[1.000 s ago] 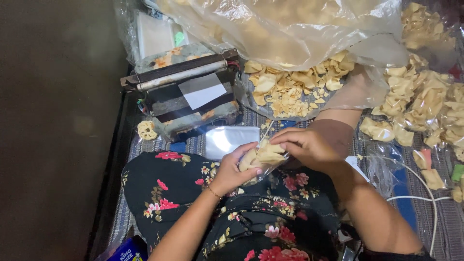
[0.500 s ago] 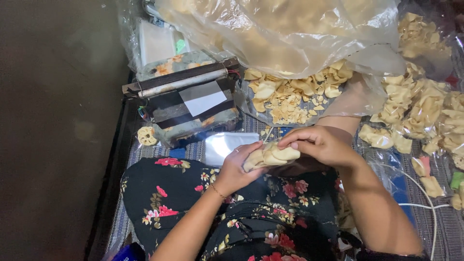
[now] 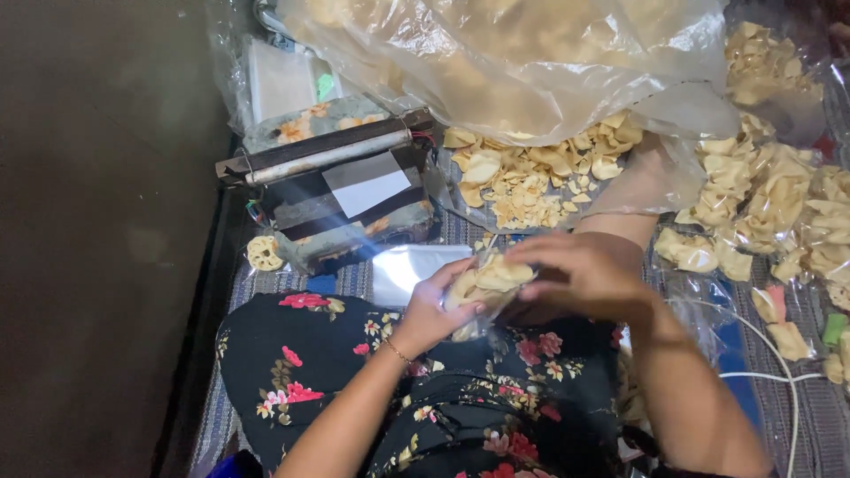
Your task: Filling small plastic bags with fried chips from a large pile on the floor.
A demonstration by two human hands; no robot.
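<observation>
Dim rm, striped mat (image 3: pixel 801 389) strewn w/ chips (image 3: pixel 531 181)

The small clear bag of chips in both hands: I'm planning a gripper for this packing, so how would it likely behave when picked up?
The small clear bag of chips is thin film, so probably floppy and a bit slippery. Its pale, curled chips look airy, so likely light for its bulk. They would probably crack if squeezed; the left hand and right hand cup it.

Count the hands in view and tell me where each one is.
2. The left hand grips the small bag of chips from below over the lap; the right hand covers its top. No other hands show.
</observation>
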